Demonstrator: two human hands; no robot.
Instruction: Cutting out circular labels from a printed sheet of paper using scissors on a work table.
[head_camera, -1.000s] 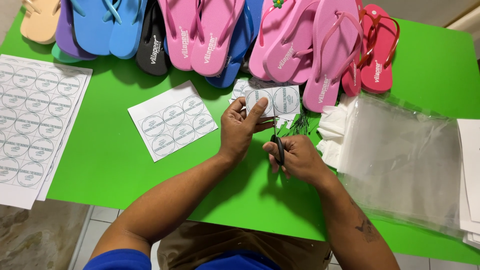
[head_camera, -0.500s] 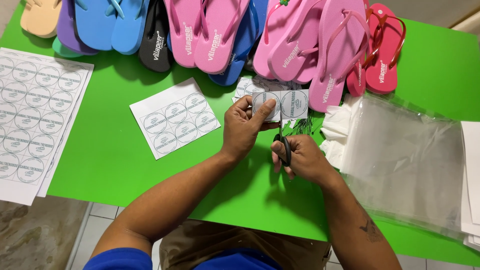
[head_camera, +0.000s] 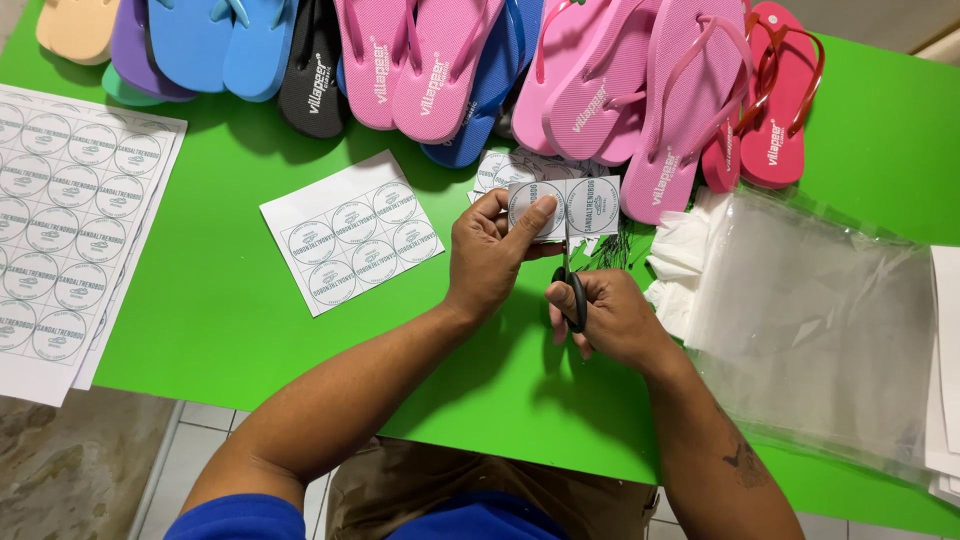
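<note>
Person's sitting at a bright green desk (head_camera: 200, 330), both hands busy w/ label cutting. Left hand (head_camera: 490, 255) is pinching a small strip of round labels (head_camera: 565, 205), thumb on the front, fingers curled behind it, held up just above the desk near the far middle. Right hand (head_camera: 610, 320) is wrapped around black-handled scissors (head_camera: 572, 290), fingers thru the loops, blades pointing up into the strip right between two of the printed circles. Can't tell how far the blades are apart tbh, they're thin and partly lost against the paper.

Just left of the hands there's a cut piece of label sheet (head_camera: 352, 232) w/ six circles, lying flat and a bit tilted. Way over at the left edge sits a stack of full label sheets (head_camera: 65, 225), hanging slightly off the desk. A few loose cut labels (head_camera: 500, 168) lie behind the strip. Along the far edge is a row of flip-flops (head_camera: 440, 70), mostly pink, some blue, one black, purple and peach at the far left. On the right, clear plastic bags (head_camera: 820, 320) piled up, w/ white tissue paper (head_camera: 680, 255) poking out beside them.
</note>
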